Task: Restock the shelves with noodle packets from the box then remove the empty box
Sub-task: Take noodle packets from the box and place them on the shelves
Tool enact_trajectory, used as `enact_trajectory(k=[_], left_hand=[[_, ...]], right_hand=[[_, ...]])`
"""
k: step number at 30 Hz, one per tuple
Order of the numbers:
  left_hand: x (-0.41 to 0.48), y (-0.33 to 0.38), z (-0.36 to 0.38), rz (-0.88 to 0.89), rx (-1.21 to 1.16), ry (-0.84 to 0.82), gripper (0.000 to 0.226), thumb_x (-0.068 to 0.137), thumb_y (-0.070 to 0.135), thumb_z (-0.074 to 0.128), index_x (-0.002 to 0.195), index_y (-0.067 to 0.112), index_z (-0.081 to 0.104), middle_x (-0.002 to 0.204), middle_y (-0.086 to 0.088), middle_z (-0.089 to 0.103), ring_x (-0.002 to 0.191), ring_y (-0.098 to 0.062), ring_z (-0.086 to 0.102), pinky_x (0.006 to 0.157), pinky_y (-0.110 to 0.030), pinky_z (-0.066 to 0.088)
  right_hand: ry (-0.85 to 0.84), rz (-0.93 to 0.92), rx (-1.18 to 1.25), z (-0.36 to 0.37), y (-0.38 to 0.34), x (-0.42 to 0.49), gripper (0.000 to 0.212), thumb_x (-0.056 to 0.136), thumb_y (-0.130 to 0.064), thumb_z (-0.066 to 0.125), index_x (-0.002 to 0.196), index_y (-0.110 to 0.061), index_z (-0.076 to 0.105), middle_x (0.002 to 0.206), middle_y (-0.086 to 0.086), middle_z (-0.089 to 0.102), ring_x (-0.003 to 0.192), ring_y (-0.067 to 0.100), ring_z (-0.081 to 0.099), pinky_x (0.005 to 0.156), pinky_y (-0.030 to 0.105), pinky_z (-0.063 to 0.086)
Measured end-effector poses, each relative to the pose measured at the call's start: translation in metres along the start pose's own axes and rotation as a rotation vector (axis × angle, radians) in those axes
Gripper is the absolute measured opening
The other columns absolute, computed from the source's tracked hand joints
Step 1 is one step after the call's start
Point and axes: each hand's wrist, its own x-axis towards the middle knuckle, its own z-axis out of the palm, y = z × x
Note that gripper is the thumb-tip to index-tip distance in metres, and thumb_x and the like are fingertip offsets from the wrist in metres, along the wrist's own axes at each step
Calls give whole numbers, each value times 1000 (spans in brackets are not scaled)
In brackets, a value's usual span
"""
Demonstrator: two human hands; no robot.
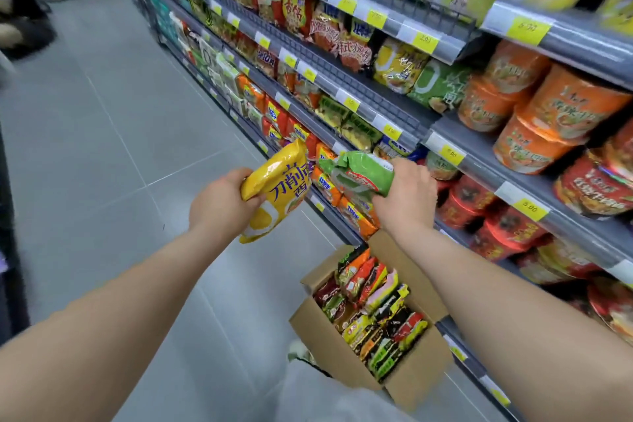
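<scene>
Head camera, supermarket noodle aisle: a person stands over an open cardboard box (416,384) on the grey tiled floor (102,147), both bare arms stretched forward. The left hand (219,204) is closed around the upper left edge of a yellow noodle packet (277,188) printed with purple Chinese characters, holding it upright in the air in front of the shelving. The right hand (407,195) grips a green noodle packet (363,175) from its right end, the packet tilted and raised just in front of the lower rows of orange and blue packets (329,185). The two packets sit side by side, close together but apart.

The box stands below the right forearm, hard against the base of the grey shelving unit (376,96), flaps up, and is packed with upright noodle packets in red, green, yellow, pink and black (373,312). On the shelves to the right, stacked orange cup noodles (534,113) fill one level and red bowl noodles (479,212) the level beneath; yellow price tags (529,29) line the shelf edges. Yellow and green packets (421,75) stand on the shelf left of the orange cups. A pale trouser leg and shoe (301,353) show beside the box.
</scene>
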Motion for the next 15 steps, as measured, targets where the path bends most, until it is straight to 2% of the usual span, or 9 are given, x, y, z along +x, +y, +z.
enact_trajectory(k=[4, 8, 12, 15], left_hand=[[71, 1, -1, 24, -17, 29, 34, 82, 44, 65, 114, 37, 55, 102, -2, 67, 97, -32, 60, 78, -41, 51], [132, 11, -9, 82, -17, 27, 33, 82, 40, 66, 113, 38, 55, 103, -1, 66, 95, -32, 60, 77, -41, 51], [195, 24, -11, 212, 0, -14, 30, 84, 35, 65, 112, 35, 56, 101, 0, 64, 93, -30, 59, 69, -33, 45], [243, 30, -1, 380, 4, -32, 33, 83, 33, 67, 115, 33, 57, 103, 2, 64, 94, -28, 58, 66, -32, 42]], right_hand=[[25, -27, -12, 29, -20, 52, 49, 72, -27, 74, 116, -14, 56, 112, 6, 59, 109, 29, 48, 92, 39, 34], [35, -74, -102, 40, -37, 96, 45, 70, -20, 74, 112, -14, 57, 107, 5, 60, 104, 29, 50, 88, 38, 36], [77, -26, -188, 51, -47, 132, 50, 65, -13, 74, 112, -13, 57, 108, 7, 60, 104, 30, 51, 89, 37, 32], [148, 24, -254, 66, -47, 150, 58, 53, -6, 78, 107, -9, 58, 103, 9, 61, 96, 32, 52, 84, 36, 29]])
